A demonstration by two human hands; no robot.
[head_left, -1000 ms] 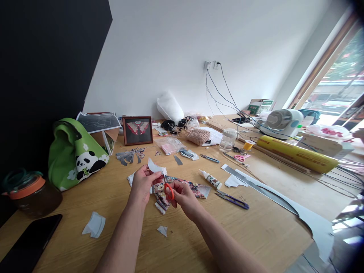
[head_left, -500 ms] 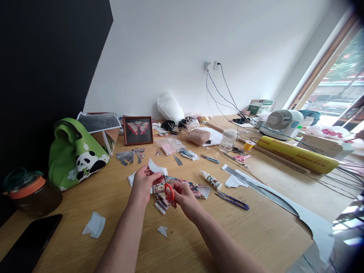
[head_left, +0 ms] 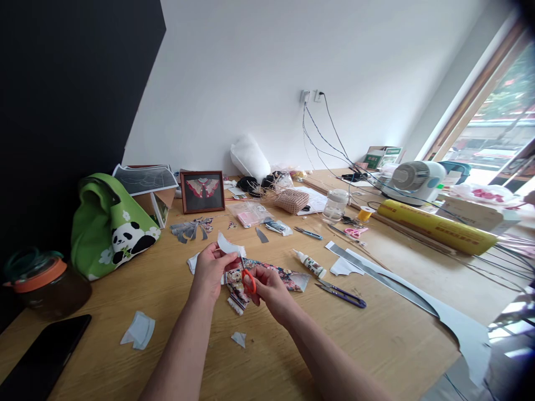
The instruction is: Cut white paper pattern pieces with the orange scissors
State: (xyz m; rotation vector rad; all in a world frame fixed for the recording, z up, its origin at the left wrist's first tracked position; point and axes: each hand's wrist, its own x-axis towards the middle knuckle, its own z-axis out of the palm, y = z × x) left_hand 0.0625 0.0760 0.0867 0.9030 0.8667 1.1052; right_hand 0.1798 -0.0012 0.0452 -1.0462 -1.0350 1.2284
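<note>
My left hand [head_left: 209,270] pinches a small white paper piece [head_left: 229,245] above the wooden table [head_left: 376,334], fingers closed on its lower edge. My right hand [head_left: 270,289] grips small orange-handled scissors [head_left: 248,280], whose blades point up into the paper. Under both hands lies a patterned floral fabric piece [head_left: 288,277]. White paper scraps [head_left: 140,329] lie near my left forearm, and a smaller paper scrap [head_left: 239,338] lies between my arms.
A glue bottle [head_left: 310,263] and purple snips [head_left: 343,294] lie right of my hands. A green panda bag [head_left: 111,225], a jar with an orange lid [head_left: 44,284] and a black phone [head_left: 44,359] sit on the left. A yellow roll [head_left: 437,225], a fan [head_left: 413,179] and cables lie at right.
</note>
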